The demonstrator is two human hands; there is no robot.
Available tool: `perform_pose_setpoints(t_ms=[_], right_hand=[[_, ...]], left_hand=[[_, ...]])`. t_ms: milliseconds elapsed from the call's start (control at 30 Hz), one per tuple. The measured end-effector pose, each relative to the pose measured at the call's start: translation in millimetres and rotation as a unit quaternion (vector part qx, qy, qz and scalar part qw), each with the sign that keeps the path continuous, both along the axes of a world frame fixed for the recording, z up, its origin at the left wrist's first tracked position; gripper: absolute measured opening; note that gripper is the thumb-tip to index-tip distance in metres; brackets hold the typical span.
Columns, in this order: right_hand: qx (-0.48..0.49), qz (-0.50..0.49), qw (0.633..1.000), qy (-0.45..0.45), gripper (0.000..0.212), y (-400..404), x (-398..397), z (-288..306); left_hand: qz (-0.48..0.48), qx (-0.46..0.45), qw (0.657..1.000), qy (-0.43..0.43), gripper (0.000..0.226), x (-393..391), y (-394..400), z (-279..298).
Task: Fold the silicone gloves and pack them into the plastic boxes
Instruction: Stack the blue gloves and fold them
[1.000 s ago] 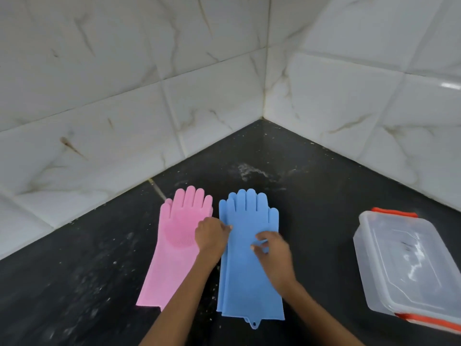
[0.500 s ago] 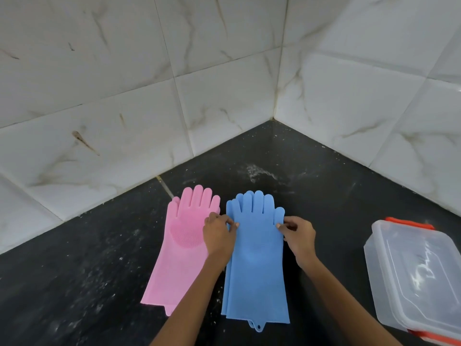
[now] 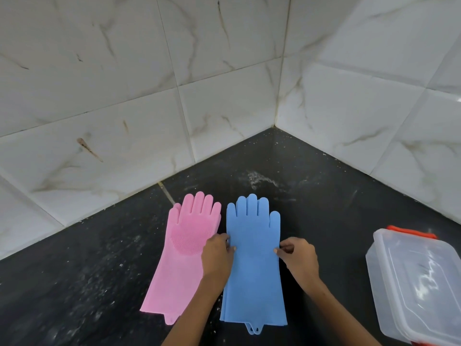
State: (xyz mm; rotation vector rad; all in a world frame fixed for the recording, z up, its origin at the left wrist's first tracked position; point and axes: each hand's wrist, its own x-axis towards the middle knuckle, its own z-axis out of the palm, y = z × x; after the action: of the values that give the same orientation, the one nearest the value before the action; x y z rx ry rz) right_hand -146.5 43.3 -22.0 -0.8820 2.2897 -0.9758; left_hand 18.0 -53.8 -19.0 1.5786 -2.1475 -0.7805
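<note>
Our left hand (image 3: 217, 255) and right hand (image 3: 298, 258) pinch the blue glove (image 3: 253, 265) at both edges, mid-palm; folding starts, so fingers above the pinch likely come down next.

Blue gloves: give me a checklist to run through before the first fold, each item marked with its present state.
1. Blue gloves lie flat on the black counter, fingers toward the wall: ok.
2. Stack lined up: two layers show at the cuff, edges nearly matching: ok.
3. Left hand pinches the left edge: ok.
4. Right hand pinches the right edge at about the same height: ok.
5. Pink glove clear of the fold: it lies close beside the blue gloves, with the left hand resting partly over it: cannot tell.
6. Plastic box ready to receive: its lid is on: not ok.
</note>
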Motion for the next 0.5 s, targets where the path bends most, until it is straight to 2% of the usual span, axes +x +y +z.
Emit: perform_pose_setpoints(t_ms=[233,500], right_hand=[[0.004,0.028,0.999,-0.043,0.012,23.5,9.4,0.7],[-0.038,0.046,0.994,-0.095,0.007,29.7,19.3,2.6]], left_hand=[[0.008,0.060,0.994,0.096,0.022,10.2,23.4,1.2],[0.021,0.027,0.998,0.061,0.026,12.3,16.9,6.4]])
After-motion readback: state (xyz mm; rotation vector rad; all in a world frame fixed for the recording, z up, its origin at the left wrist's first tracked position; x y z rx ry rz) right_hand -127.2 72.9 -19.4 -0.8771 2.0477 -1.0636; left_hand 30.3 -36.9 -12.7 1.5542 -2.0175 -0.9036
